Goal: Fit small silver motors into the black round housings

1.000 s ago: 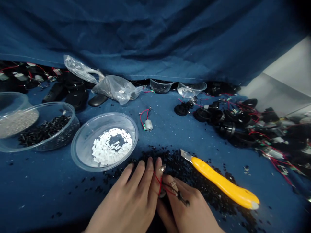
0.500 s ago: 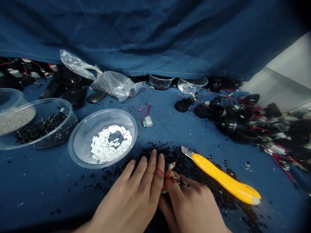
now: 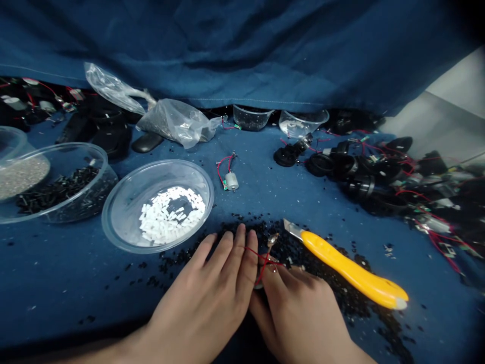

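Observation:
Side by side near the front, my left hand [image 3: 212, 288] and my right hand [image 3: 303, 303] almost touch. The left fingers stretch forward over loose black bits [image 3: 182, 258]; its thumb is hidden. My right fingers are curled around a wired part whose body is mostly hidden. Red wires [image 3: 265, 265] stick out between both hands, crossing the left index finger, and a shiny metal tip [image 3: 272, 239] stands up from them. A grey edge shows below the wires. Right of the hands lies a yellow utility knife [image 3: 352, 270], blade out.
Left stands a clear bowl of white tubes [image 3: 108, 217], beside a tub of black pieces [image 3: 102, 177]. A small motor with wires [image 3: 232, 181] lies ahead. Black housings and wiring [image 3: 359, 187] pile up at right. A plastic bag [image 3: 174, 121] and two clear tubs [image 3: 252, 119] stand at the back.
The view has tipped slightly, so most things sit higher. The metal tip between my hands stands more upright. My hands keep nearly the same pose.

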The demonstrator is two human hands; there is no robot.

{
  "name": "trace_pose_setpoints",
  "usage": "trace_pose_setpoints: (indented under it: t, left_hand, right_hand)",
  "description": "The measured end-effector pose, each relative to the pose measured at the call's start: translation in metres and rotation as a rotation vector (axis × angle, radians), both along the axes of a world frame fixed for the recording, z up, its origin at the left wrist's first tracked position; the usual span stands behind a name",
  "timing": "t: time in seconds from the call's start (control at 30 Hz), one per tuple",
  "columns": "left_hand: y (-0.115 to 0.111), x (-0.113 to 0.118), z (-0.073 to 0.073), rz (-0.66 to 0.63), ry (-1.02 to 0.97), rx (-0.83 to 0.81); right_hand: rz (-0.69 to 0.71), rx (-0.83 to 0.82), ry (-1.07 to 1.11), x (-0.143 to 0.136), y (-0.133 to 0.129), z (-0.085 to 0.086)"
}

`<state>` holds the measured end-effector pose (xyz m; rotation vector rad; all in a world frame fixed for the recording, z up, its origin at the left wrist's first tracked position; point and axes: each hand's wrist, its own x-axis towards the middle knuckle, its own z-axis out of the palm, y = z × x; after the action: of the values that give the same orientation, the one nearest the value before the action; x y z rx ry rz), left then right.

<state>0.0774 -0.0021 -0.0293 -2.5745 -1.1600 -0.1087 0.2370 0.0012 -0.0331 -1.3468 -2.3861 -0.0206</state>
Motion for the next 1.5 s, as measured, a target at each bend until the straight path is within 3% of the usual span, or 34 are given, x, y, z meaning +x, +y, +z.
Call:
trace_pose_setpoints:
  t: [0.33,0.73,1.5]
  left_hand:
    - [0.011,0.001,0.001,-0.022,-0.032,-0.026]
    - [0.021,-0.002,-0.007,-0.160,-0.273,-0.055]
    - [0.020,0.003,-0.006,-0.101,-0.232,-0.070]
  right_hand:
    - [-0.029,-0.069,0.026,0.001,-0.001,-0.002]
    - [0.038,-0.034,0.073,0.006,-0.002,-0.005]
    - [-0.007,-0.108,0.042,0.003,-0.002,0.001]
